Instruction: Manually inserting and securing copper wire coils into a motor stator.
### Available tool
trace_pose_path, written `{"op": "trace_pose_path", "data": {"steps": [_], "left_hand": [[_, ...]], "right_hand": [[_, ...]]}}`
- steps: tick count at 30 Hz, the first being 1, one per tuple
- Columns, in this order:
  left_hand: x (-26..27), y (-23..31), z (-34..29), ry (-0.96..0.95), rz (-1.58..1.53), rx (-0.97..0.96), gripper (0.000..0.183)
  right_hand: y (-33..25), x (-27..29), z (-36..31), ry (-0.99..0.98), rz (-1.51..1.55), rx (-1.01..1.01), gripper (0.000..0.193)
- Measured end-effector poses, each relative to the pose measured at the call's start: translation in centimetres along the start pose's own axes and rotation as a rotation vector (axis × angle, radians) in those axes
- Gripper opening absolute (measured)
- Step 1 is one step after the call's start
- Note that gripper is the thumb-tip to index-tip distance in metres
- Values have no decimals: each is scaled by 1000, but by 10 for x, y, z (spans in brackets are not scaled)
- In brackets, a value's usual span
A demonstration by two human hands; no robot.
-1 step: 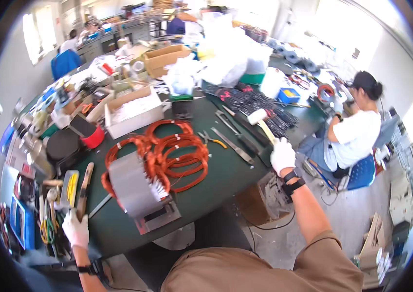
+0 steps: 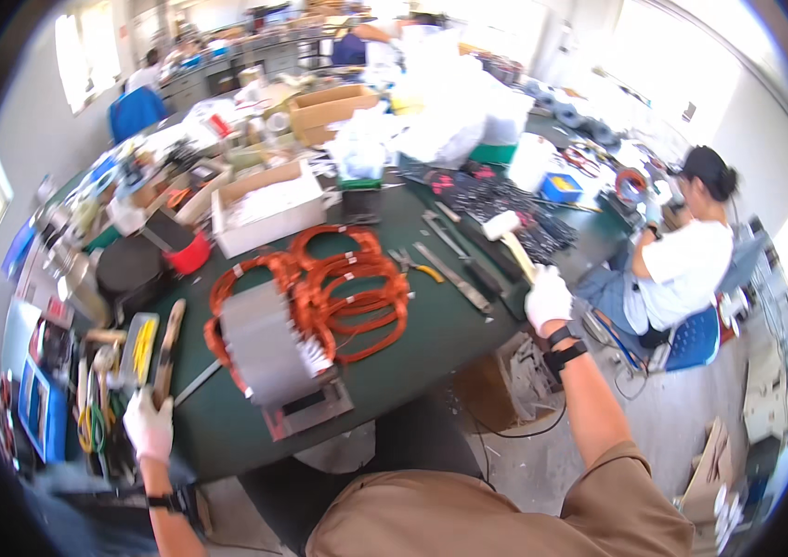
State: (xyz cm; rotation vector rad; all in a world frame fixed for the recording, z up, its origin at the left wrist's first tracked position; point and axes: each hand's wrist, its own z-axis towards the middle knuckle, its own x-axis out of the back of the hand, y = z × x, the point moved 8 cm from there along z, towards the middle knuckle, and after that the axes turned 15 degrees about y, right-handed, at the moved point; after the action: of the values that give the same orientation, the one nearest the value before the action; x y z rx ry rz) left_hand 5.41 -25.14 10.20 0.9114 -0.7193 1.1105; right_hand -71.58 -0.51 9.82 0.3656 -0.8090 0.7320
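Observation:
In my right hand (image 2: 550, 299), gloved in white, is the handle of a mallet (image 2: 501, 224) with a white head, held over the table's right part. My left hand (image 2: 149, 425), also gloved, closes round the lower end of a flat wooden tool (image 2: 169, 348) at the table's left. Between my hands stands a grey metal stator core (image 2: 268, 339) with white slot liners at its right opening. Orange-red copper wire coils (image 2: 361, 302), tied with white bands, lie behind and beside it. A grey metal strip (image 2: 199, 382) lies between the wooden tool and the core.
Pliers (image 2: 420, 266), a long file-like tool (image 2: 454, 278) and black sleeving bundles (image 2: 505, 204) lie right of the coils. A white box (image 2: 268, 209) stands behind. Left are scissors (image 2: 93, 427) and a blue tray (image 2: 41, 408). A co-worker (image 2: 691, 241) sits at the right.
The whole view has shifted slightly, with the table's things a little farther right. Both hands keep their hold; the mallet sits slightly lower in the picture.

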Motion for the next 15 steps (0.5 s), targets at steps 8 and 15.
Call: {"op": "trace_pose_path", "data": {"steps": [8, 15], "left_hand": [[50, 21, -49, 216, -417, 74, 30], [63, 63, -84, -201, -385, -203, 36]], "right_hand": [[21, 6, -8, -305, 856, -403, 6], [-181, 220, -21, -433, 1173, -161, 22]]}}
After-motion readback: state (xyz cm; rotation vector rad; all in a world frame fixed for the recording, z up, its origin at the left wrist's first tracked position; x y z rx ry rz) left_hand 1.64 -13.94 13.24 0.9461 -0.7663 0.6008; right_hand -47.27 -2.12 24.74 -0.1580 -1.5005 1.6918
